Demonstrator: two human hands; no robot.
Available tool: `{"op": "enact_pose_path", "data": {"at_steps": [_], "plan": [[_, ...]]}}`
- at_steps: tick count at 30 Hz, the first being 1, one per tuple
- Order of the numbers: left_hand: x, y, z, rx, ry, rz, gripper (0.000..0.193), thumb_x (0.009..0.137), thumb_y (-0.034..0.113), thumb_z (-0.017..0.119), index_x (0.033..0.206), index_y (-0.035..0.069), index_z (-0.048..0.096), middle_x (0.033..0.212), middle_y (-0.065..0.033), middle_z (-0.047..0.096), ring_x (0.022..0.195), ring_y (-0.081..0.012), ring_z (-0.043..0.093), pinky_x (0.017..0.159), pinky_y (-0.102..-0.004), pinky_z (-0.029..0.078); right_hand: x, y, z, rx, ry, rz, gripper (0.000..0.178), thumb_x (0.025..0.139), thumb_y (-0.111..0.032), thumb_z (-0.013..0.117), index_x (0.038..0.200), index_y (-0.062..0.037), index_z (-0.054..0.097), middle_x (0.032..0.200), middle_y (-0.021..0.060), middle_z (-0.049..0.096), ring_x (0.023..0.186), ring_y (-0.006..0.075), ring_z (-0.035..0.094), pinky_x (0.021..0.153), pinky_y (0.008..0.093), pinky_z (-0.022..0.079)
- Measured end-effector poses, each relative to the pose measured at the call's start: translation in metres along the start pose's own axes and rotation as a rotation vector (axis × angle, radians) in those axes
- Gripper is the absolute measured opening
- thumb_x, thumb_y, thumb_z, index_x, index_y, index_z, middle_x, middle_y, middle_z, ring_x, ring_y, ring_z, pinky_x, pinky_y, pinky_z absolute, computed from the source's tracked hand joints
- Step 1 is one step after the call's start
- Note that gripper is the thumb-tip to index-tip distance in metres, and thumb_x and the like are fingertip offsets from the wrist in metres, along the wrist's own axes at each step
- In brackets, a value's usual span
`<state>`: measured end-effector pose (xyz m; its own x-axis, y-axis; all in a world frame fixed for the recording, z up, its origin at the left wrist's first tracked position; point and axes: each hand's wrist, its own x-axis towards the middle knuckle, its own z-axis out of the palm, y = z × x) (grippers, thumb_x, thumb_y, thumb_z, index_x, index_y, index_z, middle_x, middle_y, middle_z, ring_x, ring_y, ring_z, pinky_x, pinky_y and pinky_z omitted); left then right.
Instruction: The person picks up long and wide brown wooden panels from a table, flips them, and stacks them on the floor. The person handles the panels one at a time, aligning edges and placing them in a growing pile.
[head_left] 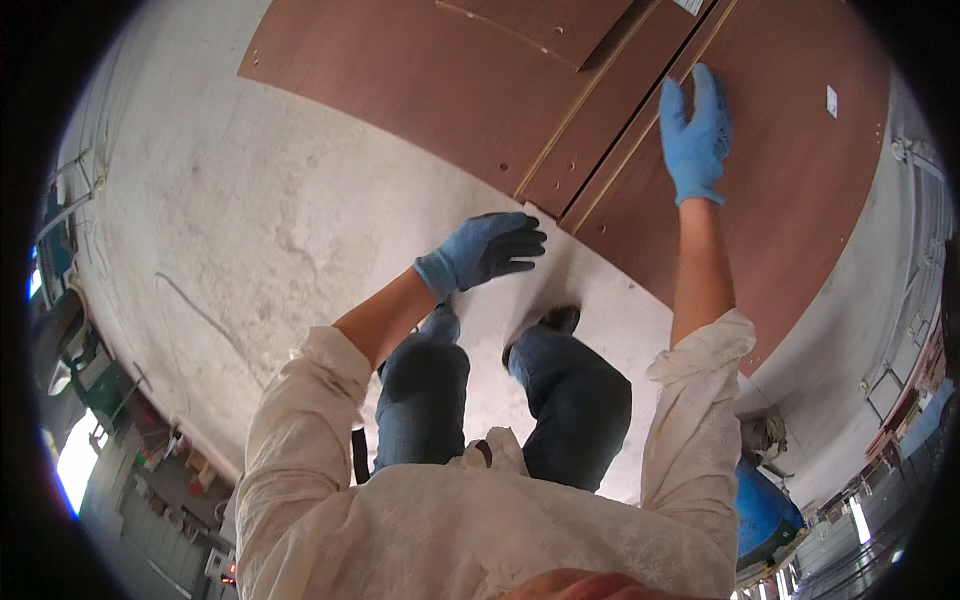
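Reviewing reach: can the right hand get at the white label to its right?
Probably yes: the right hand, apparently empty, is on or just over the brown panel bearing the white label, and nothing visible lies between them.

The right forearm [703, 265] reaches forward past the near edge of the brown board [800, 190]; the right hand [697, 140], in a blue glove, points away from the body, fingers together, thumb apart. Whether it touches is unclear. The left forearm [388, 318] slants inward, and the left hand [480, 252], gloved alike, appears just short of that edge, fingers extended rightward, slightly parted. Both wrists look nearly straight.
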<state>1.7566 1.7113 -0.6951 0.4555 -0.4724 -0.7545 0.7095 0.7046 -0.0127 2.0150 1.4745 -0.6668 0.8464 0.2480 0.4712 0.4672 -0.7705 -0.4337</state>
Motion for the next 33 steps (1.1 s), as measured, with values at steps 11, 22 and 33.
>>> {"op": "enact_pose_path", "data": {"at_steps": [11, 22, 33], "plan": [[0.008, 0.041, -0.033, 0.59, -0.228, 0.067, 0.049, 0.102, 0.029, 0.064, 0.14, -0.001, 0.056, 0.132, -0.021, 0.065, 0.122, -0.0342, 0.065, 0.102, -0.0456, 0.056, 0.023, -0.001, 0.033, -0.3, -0.267, -0.208, 0.062, 0.095, -0.047, 0.065, 0.137, -0.0027, 0.06, 0.153, 0.023, 0.048, 0.145, 0.0394, 0.04, 0.12, 0.0514, 0.03], [0.025, 0.028, -0.018, 0.823, -0.238, 0.283, 0.062, 0.097, 0.045, 0.068, 0.134, -0.004, 0.06, 0.125, -0.023, 0.068, 0.113, -0.0333, 0.07, 0.096, -0.0427, 0.06, 0.007, -0.001, 0.044, -0.421, -0.221, -0.345, 0.06, 0.099, -0.047, 0.057, 0.138, -0.002, 0.057, 0.154, 0.0256, 0.045, 0.146, 0.0419, 0.038, 0.121, 0.0515, 0.028], [0.028, 0.02, -0.014, 0.738, -0.181, 0.323, 0.05, 0.097, 0.035, 0.07, 0.125, -0.006, 0.064, 0.114, -0.0197, 0.072, 0.102, -0.0274, 0.073, 0.09, -0.0387, 0.063, 0.001, 0.002, 0.048, -0.426, -0.163, -0.361, 0.059, 0.099, -0.047, 0.056, 0.137, -0.002, 0.058, 0.152, 0.0255, 0.047, 0.144, 0.0414, 0.04, 0.12, 0.0517, 0.028]]}}
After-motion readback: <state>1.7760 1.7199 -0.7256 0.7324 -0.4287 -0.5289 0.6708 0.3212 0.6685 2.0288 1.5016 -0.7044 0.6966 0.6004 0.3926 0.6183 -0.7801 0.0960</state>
